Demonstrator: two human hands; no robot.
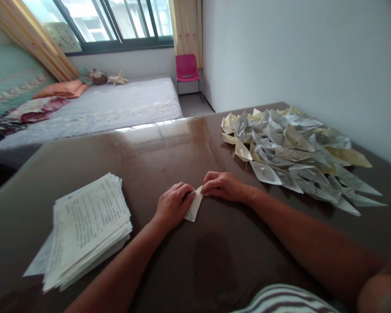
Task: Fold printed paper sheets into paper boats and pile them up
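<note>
A small folded piece of paper (194, 209) lies on the brown table in front of me, partly covered by my fingers. My left hand (175, 201) is closed on its left side, thumb and fingers at the upper part. My right hand (222, 186) pinches the paper's upper right corner, fingers bent together. The lower point of the paper shows below the left thumb, with faint print on it. Both hands rest low, close to the tabletop.
A stack of printed sheets (84, 226) lies on the left of the glossy table (156, 161). Many folded paper boats (280, 143) are heaped at the right, near the white wall (296, 56). Beyond the table are a bed (140, 98) and a pink chair (187, 68).
</note>
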